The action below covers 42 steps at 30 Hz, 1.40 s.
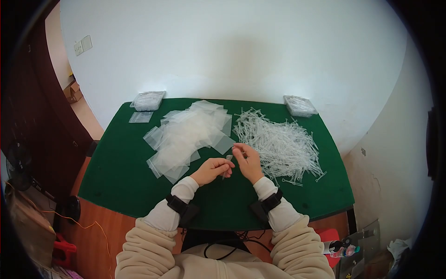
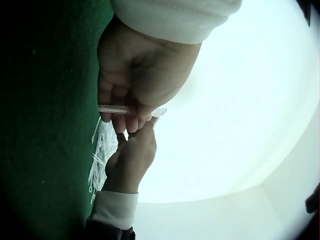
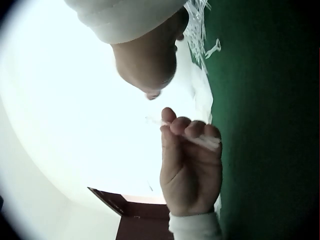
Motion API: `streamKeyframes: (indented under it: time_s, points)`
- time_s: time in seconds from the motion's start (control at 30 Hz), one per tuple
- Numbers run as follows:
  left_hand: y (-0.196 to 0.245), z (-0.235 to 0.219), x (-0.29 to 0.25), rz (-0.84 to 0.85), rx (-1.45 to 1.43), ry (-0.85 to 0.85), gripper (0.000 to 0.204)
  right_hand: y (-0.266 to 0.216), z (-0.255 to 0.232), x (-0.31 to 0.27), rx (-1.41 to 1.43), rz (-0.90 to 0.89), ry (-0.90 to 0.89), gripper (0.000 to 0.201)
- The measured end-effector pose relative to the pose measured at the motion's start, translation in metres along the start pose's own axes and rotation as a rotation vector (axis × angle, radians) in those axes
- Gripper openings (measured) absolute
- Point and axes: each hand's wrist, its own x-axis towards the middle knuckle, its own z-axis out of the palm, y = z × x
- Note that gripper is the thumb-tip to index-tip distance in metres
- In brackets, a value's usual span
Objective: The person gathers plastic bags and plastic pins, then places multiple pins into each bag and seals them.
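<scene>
My left hand grips a small bundle of thin clear plastic sticks above the near middle of the table. In the left wrist view the bundle lies across the curled fingers, and one end pokes out beyond the thumb. My right hand is raised just to the right, its fingertips close to that end, thumb and fingers apart in the left wrist view. A large loose pile of clear plastic sticks with ring ends spreads behind the right hand. Left of it lies a heap of flat clear plastic bags.
Two filled clear packs, a left pack and a right pack, stand at the back corners of the green table. A few flat bags lie before the left one. A white wall rises behind.
</scene>
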Motion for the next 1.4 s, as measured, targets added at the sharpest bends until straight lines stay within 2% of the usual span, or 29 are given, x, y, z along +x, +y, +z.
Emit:
streamKeyframes:
  time_s: [0.03, 0.07, 0.17, 0.2, 0.3, 0.47, 0.73, 0.87, 1.0, 1.1, 1.13, 1.23, 1.27, 1.37, 1.4]
  points:
    - [-0.001, 0.0, 0.0, -0.014, -0.011, -0.001, 0.021, 0.006, -0.001, 0.001, -0.168, -0.044, 0.078, 0.024]
    - [-0.003, -0.001, 0.001, -0.014, -0.012, -0.001, 0.021, 0.012, -0.001, 0.0, -0.169, -0.043, 0.077, 0.024]
    - [-0.01, -0.006, 0.003, -0.073, -0.126, 0.128, 0.022, 0.023, -0.002, -0.009, -0.833, -0.123, -0.046, 0.021]
    - [-0.01, -0.005, 0.003, -0.073, -0.125, 0.127, 0.022, 0.023, -0.003, -0.009, -0.833, -0.122, -0.045, 0.021]
    - [-0.006, -0.004, 0.002, -0.04, -0.239, 0.241, 0.021, 0.021, -0.004, -0.006, -0.834, -0.075, -0.186, 0.017]
    - [-0.008, -0.007, 0.004, -0.052, -0.265, 0.31, 0.021, 0.018, -0.004, -0.006, -0.84, -0.101, -0.145, 0.01]
    - [-0.005, -0.009, 0.003, -0.079, -0.334, 0.376, 0.022, 0.018, -0.006, -0.009, -0.936, -0.005, -0.14, 0.007]
    - [-0.011, -0.013, 0.005, -0.076, -0.372, 0.426, 0.021, 0.018, -0.006, -0.006, -0.956, 0.079, -0.208, 0.012]
    - [-0.022, -0.019, 0.006, -0.063, -0.387, 0.389, 0.023, 0.016, -0.005, -0.003, -0.81, 0.094, -0.18, 0.012]
    - [-0.019, -0.018, 0.006, -0.071, -0.376, 0.434, 0.022, 0.013, 0.002, -0.001, -0.341, -0.167, -0.017, 0.008]
    - [-0.018, -0.017, 0.005, -0.072, -0.376, 0.435, 0.022, 0.012, 0.004, -0.002, -0.34, -0.167, -0.018, 0.008]
    - [-0.017, -0.016, 0.005, -0.072, -0.38, 0.435, 0.021, 0.005, 0.006, -0.004, 0.061, -0.056, -0.19, 0.009]
    - [-0.017, -0.016, 0.005, -0.073, -0.381, 0.436, 0.021, 0.002, 0.006, -0.004, 0.061, -0.055, -0.191, 0.009]
    - [-0.017, -0.016, 0.005, -0.08, -0.376, 0.46, 0.021, -0.003, 0.006, -0.005, 0.43, 0.127, -0.217, 0.024]
    - [-0.017, -0.016, 0.005, -0.08, -0.375, 0.46, 0.021, -0.004, 0.006, -0.005, 0.43, 0.127, -0.217, 0.024]
